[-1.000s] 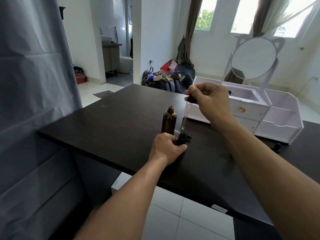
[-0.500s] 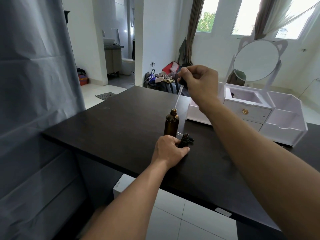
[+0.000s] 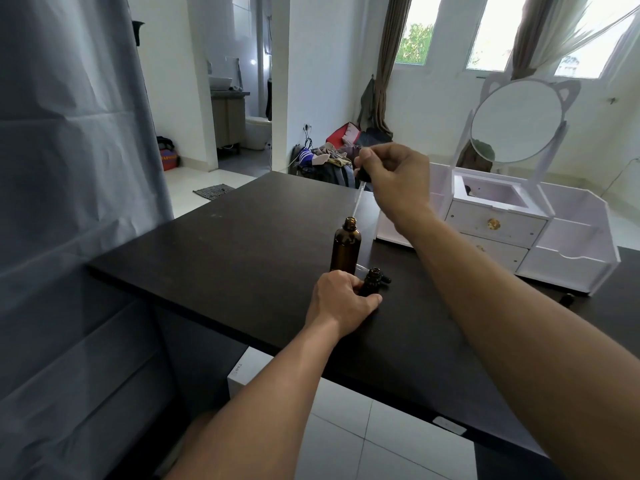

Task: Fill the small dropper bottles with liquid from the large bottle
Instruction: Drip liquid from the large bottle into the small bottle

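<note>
While the left hand point(image 3: 341, 297) grips the small dropper bottle point(image 3: 371, 281) at the near edge of the black table point(image 3: 221, 258), the large bottle point(image 3: 345, 247) stands open just behind it. Right hand point(image 3: 394, 176) pinches the dropper point(image 3: 360, 190) w/ tip angled down-left, just above the large bottle's mouth, not yet in. White mirror organizer point(image 3: 519, 216) far right; tiled floor below.
</note>
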Motion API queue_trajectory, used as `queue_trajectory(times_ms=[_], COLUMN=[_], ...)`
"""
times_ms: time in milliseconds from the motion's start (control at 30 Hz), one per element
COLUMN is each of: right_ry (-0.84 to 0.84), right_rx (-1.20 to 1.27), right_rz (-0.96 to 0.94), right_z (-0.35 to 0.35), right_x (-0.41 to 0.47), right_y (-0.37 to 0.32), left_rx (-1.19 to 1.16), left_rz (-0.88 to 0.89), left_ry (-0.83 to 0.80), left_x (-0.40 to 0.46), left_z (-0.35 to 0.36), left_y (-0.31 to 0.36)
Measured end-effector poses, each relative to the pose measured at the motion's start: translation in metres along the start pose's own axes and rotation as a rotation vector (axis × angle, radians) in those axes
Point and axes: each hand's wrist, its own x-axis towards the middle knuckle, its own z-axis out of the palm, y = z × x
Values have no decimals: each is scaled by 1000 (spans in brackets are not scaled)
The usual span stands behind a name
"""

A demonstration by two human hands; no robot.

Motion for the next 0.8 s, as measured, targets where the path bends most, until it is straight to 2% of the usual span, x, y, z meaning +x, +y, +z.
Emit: queue_trajectory(times_ms=[233,800], right_ry=[-275,-338], right_rx=[-142,-80], right_rz=[124,166], right_z=[9,-6], right_x=[-22,-28], right_y=[35,42], left_rx=[36,0], left_rz=[-95,-103], left_ry=[-11,-11], left_x=[0,-5], left_z=[-2,-3], left_y=[4,7])
